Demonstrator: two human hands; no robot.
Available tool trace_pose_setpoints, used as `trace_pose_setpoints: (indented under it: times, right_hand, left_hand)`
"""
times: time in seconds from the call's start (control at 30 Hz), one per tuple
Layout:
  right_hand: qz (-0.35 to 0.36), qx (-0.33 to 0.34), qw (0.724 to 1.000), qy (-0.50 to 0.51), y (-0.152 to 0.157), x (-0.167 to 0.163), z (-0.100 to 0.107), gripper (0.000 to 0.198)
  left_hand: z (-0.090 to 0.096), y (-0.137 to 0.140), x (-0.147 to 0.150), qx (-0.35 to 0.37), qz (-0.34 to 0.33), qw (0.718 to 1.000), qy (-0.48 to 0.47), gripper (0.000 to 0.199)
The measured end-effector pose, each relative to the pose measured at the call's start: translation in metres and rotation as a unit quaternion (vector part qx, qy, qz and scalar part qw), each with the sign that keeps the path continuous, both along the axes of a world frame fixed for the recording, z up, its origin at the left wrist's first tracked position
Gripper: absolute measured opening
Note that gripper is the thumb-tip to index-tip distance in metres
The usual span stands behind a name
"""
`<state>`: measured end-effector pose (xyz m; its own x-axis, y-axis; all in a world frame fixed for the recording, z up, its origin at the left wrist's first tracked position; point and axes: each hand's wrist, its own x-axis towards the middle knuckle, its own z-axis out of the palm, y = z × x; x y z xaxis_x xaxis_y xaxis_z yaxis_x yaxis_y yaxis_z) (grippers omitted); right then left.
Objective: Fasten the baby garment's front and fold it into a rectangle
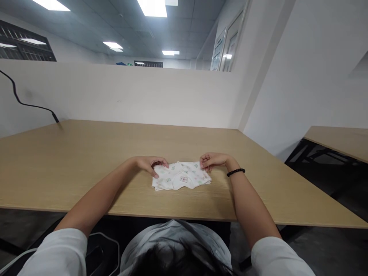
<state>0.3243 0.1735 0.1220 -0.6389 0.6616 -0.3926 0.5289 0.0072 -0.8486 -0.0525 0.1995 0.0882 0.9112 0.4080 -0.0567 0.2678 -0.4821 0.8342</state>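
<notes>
Had the white cloth [179, 176] folded flat on the near side of the counter [115, 138], with layers not lined up. Pinched its far right corner with the right hand [212, 160]; touched its left end with the left hand [146, 163], thumb and fingers apart.

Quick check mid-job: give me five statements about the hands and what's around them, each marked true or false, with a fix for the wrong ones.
1. The left hand touches the garment. True.
2. The garment is solid black. False: it is white with a small coloured print.
3. The garment lies on the table. True.
4. The right hand is at the garment's near left corner. False: its fingers are at the far right corner.
5. A black bracelet circles the right wrist. True.
</notes>
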Motion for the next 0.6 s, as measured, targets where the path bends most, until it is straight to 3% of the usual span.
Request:
trace_pose_setpoints:
  times: [0.1,0.27,0.43,0.6]
  right_hand:
    - [-0.03,0.017,0.999,-0.037,0.002,0.01,0.002,0.042]
    - [0.039,0.003,0.993,-0.11,-0.002,0.007,0.004,0.05]
    - [0.124,0.022,0.972,-0.198,-0.009,-0.014,0.008,0.065]
    - [0.138,0.104,0.936,-0.306,-0.018,-0.03,0.012,0.06]
  left_hand:
    - [0.006,0.0,-0.006,0.042,-0.031,0.998,0.021,0.067]
    - [0.013,-0.006,0.0,0.157,-0.051,0.984,0.071,0.052]
    - [0.014,-0.011,0.004,0.161,-0.062,0.981,0.089,0.055]
    - [0.018,-0.013,0.005,0.171,-0.056,0.979,0.093,0.048]
